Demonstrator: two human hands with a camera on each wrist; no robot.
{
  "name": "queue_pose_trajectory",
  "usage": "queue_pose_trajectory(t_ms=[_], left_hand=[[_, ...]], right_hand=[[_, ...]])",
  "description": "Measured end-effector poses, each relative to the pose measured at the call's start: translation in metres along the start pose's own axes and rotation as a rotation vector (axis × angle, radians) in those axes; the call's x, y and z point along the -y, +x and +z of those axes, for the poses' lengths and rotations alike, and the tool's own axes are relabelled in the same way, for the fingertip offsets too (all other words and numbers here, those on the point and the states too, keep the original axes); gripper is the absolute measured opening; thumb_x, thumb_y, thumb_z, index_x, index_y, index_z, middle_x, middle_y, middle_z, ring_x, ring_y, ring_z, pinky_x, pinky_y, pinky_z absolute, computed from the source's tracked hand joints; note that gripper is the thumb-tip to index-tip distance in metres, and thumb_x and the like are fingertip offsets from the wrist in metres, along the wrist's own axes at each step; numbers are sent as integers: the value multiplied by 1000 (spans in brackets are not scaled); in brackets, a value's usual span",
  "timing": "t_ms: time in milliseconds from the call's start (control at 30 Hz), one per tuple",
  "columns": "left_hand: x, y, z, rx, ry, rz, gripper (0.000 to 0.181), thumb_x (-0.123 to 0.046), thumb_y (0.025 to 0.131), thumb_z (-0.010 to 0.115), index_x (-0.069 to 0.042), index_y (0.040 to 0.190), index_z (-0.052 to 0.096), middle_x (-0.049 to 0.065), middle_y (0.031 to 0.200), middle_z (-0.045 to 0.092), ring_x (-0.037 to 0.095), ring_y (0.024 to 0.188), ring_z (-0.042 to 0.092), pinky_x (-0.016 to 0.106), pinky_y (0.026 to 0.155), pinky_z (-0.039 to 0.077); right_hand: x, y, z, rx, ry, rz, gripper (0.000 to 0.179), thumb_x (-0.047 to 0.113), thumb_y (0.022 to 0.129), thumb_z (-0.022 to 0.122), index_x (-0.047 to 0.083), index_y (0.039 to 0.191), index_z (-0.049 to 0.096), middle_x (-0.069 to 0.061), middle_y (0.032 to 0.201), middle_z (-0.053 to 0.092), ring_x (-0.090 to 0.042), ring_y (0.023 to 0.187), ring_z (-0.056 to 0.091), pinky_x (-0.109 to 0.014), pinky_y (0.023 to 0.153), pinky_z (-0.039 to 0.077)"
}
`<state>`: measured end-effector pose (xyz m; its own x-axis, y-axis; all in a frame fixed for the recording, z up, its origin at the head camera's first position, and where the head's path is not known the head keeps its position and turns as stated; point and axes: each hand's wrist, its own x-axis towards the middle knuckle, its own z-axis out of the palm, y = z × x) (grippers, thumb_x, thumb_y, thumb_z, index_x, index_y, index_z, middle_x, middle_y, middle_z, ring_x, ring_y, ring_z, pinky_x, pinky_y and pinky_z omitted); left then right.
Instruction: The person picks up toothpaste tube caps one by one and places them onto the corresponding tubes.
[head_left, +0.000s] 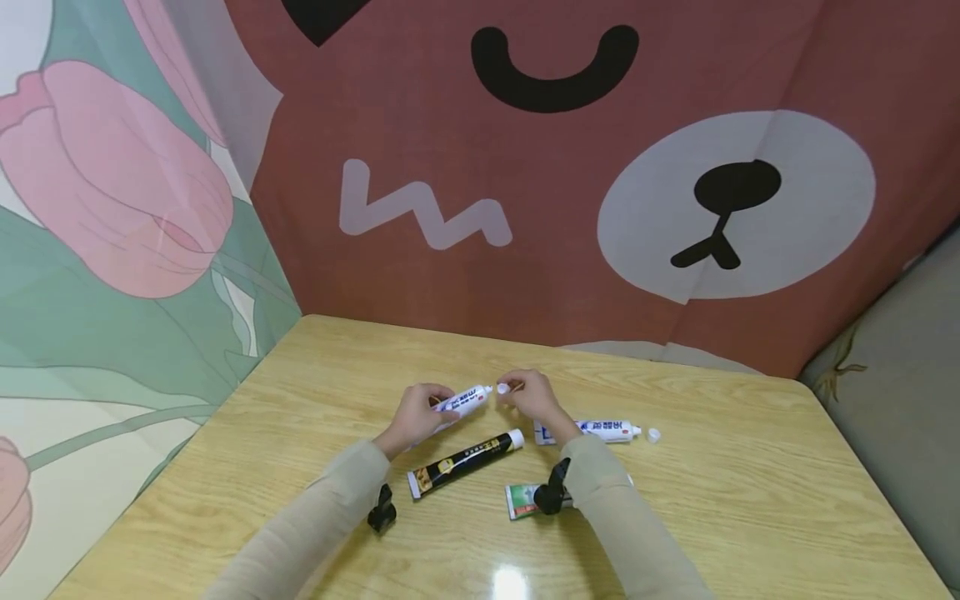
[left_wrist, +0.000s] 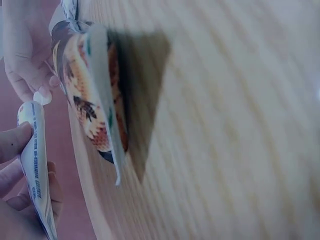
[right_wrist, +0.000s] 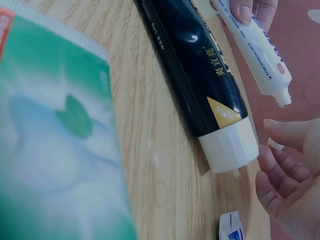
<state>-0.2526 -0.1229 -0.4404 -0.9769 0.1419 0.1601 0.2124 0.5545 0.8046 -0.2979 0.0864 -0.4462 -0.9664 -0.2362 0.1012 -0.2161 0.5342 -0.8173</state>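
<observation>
White toothpaste tube [head_left: 467, 402], nozzle bare, is gripped in the left hand [head_left: 418, 415] over a wood-grain table [head_left: 757, 492]. Right hand [head_left: 532, 395] pinches a little white cap [head_left: 502, 388] just off that nozzle, so yeah, hands apart. Capped black tube [head_left: 465, 465] lies closer in, second white tube [head_left: 611, 430] to the right, loose cap [head_left: 654, 435] beside it, green tube [head_left: 521, 501] partly behind the sleeve [head_left: 626, 517].

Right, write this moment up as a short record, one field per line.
Left hand: holds uncapped white plastic tube with blue lettering
Right hand: pinches small round white cap, apart from that tube
Lying uncapped: second white tube, another white cap near its open end
Lying capped: long black tube with gold markings
Partly hidden in head view: green tube behind pale right sleeve
Surface: pale wood-grain table
</observation>
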Motion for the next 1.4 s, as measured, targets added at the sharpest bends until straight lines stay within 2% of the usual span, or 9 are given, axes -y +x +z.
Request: queue_pose_trajectory(t_ms=[233, 400, 633, 900, 1167, 1400], left_hand=[[-2, -1, 0, 28, -11, 35, 26, -4, 71, 76, -1, 95, 68, 7, 90, 66, 14, 75, 57, 29, 68, 48], [-4, -1, 2, 30, -4, 34, 25, -4, 71, 75, -1, 96, 68, 7, 91, 67, 14, 75, 57, 30, 69, 47], [-1, 1, 4, 13, 8, 34, 23, -4, 71, 76, -1, 92, 69, 6, 87, 67, 14, 72, 56, 30, 67, 46], [1, 1, 4, 10, 14, 49, 24, -3, 70, 76, 1, 93, 68, 8, 86, 67, 15, 70, 56, 29, 65, 46], [-2, 1, 4, 10, 27, 6, 24, -3, 71, 76, 0, 94, 69, 7, 87, 67, 15, 73, 57, 29, 67, 47], [-1, 1, 4, 11, 40, 7, 23, -3, 71, 75, 0, 94, 69, 7, 88, 67, 14, 73, 57, 30, 67, 47]], right_hand=[[-1, 2, 2, -8, 7, -29, 23, 0, 74, 71, 0, 97, 68, -7, 84, 63, -17, 70, 57, -26, 57, 47], [0, 2, 5, -9, 27, -73, 23, -3, 73, 70, -1, 96, 68, -10, 85, 65, -19, 72, 58, -26, 56, 47], [5, 0, 7, 14, 40, -67, 24, -2, 74, 69, -2, 98, 67, -9, 87, 66, -20, 77, 59, -28, 63, 48], [2, 0, 7, -41, 27, -74, 23, -10, 75, 62, -1, 95, 69, -10, 89, 66, -21, 81, 59, -31, 70, 49], [5, -2, 7, -55, 65, -78, 23, -12, 76, 59, -3, 95, 68, -12, 86, 66, -21, 78, 59, -27, 63, 48], [5, -3, 7, -50, 88, -61, 19, -8, 80, 60, -4, 96, 68, -12, 89, 66, -20, 76, 58, -27, 60, 48]])
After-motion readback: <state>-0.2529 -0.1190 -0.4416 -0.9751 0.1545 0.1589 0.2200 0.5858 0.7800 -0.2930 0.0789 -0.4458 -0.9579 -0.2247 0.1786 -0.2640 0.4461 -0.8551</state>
